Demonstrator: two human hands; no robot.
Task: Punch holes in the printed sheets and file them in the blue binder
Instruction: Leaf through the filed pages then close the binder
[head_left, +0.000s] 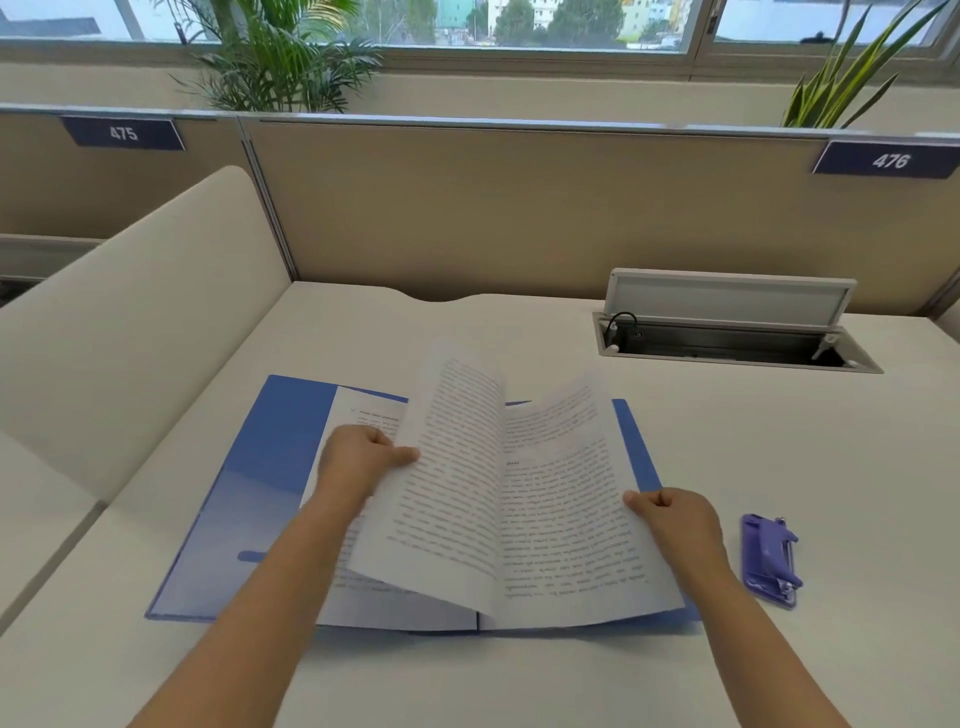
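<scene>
Two hands hold printed sheets (498, 499) above the open blue binder (249, 488) on the white desk (779, 441): left hand (363, 457) pinches their nine-o'clock edge, right hand (675, 519) grips the three-o'clock edge. Farther toward three o'clock lies a purple hole punch (770, 560). At twelve, a beige partition (519, 208) and windows (519, 21).

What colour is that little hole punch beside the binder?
The punch is purple, seen best in the head view.
</scene>
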